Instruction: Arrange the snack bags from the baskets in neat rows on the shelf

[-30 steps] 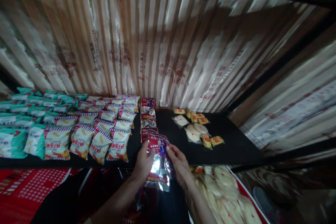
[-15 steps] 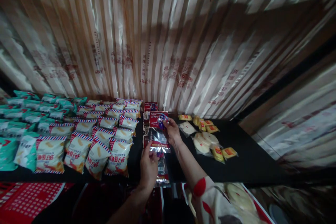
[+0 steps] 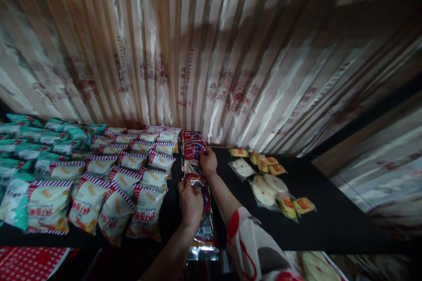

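A dark red snack packet with a clear window (image 3: 194, 150) lies in the narrow column of like packets, overlapping the one behind it. My right hand (image 3: 208, 161) grips its upper right edge, fingers bent over the side. Lower down, my left hand (image 3: 191, 199) pinches its near end with closed fingers; the fingertips are partly hidden. Another packet of the same kind (image 3: 206, 230) lies in front, partly under my left hand and wrist, its silver end towards me.
Rows of white puffed-snack bags (image 3: 147, 210) stand left of the column, with green bags (image 3: 16, 202) beyond. On the right are round flatbreads in clear bags (image 3: 263, 191) and small yellow packets (image 3: 303, 205). A printed sheet curtain (image 3: 198, 52) hangs behind the black shelf (image 3: 343, 224). A red basket (image 3: 33, 261) sits below.
Both hands have lowered the red packet from above the column onto it, a little to the left. The view has shifted, so the shelf goods appear lower.
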`<state>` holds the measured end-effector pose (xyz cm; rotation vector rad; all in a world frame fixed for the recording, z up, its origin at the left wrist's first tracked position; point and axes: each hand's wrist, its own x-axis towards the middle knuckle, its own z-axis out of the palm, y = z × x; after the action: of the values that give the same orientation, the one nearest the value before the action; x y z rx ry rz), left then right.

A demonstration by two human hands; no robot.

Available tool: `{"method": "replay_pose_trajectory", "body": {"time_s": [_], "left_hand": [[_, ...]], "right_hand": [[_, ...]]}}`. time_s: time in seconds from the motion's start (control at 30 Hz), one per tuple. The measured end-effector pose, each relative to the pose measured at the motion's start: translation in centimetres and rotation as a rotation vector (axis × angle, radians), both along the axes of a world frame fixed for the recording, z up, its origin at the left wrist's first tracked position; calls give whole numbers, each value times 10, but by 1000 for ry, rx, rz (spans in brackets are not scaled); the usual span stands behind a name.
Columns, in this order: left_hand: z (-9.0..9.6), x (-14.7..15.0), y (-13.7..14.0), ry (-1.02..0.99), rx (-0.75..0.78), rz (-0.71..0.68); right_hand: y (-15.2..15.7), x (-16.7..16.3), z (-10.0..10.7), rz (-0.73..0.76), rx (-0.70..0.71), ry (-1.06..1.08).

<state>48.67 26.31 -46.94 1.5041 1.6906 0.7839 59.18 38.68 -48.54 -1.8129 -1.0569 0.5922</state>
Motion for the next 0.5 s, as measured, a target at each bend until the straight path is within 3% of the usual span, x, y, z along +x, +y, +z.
{"method": "replay_pose_trajectory", "body": {"time_s": [0.1, 0.23, 0.5], "left_hand": [[0, 1, -1, 27, -55, 86], [1, 2, -1, 33, -67, 79], [2, 4, 1, -14, -82, 122]], "right_hand": [[-2, -4, -1, -46, -45, -117], [-7, -10, -3, -73, -90, -203], [-9, -23, -1, 22, -104, -575]]}}
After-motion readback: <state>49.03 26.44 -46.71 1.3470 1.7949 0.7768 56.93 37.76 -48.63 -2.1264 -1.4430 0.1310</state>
